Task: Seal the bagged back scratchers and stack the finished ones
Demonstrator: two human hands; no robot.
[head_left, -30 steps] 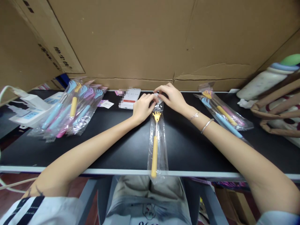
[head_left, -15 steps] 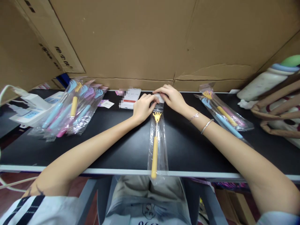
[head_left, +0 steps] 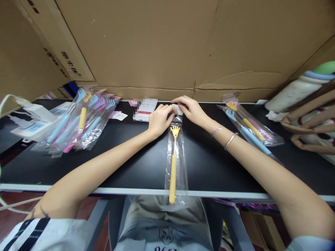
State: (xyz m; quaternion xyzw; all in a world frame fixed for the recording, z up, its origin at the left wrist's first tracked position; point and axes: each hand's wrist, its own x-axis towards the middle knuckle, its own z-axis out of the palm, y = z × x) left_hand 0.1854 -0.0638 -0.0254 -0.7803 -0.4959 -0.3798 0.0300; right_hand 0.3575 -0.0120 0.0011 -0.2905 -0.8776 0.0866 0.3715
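The bag [head_left: 176, 158] top is pinched by both hands' fingers [head_left: 171, 111] near the surface's back edge and should be pressed flat.

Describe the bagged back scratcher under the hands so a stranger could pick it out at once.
Start at the black table before the cardboard wall. At its middle, one clear bag runs from both hands to the near edge, holding a yellow back scratcher. It lies alone; the other bagged scratchers sit in piles at left and right.
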